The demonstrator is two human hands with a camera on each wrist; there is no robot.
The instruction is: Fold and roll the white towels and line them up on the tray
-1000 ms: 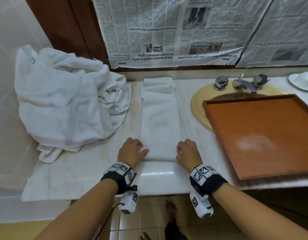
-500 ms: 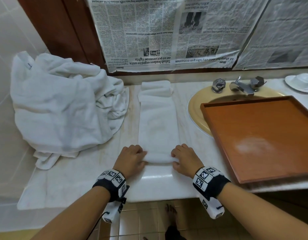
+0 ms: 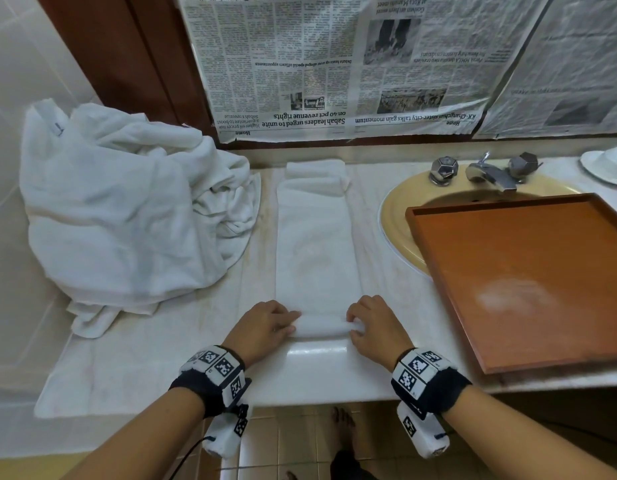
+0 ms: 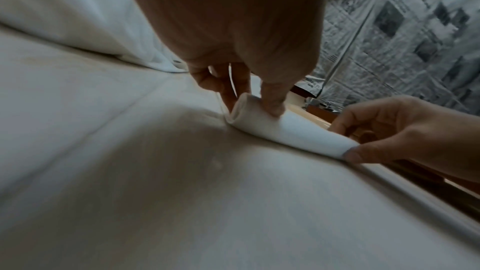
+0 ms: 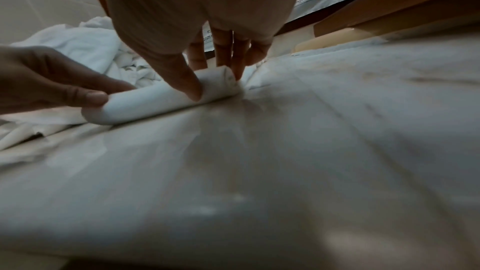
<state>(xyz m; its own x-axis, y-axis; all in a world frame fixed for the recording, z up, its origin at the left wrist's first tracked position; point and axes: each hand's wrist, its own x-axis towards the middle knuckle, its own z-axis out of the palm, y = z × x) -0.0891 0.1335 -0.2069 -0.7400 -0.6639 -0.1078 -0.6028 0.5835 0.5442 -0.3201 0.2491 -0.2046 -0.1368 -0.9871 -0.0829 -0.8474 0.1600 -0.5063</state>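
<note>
Hiding behind knuckles, fingertips; pinching towel roll ends with left hand, right hand; rolled thicker than before.

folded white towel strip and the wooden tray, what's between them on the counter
In the head view, between the folded white towel strip and the brown wooden tray lie bare pale marble counter and the rim of the yellow sink basin.

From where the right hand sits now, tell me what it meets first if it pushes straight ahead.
The right hand pinches the roll's end. Straight ahead lies the flat, unrolled strip of folded towel, then probably its bunched far end near the wall.
</note>
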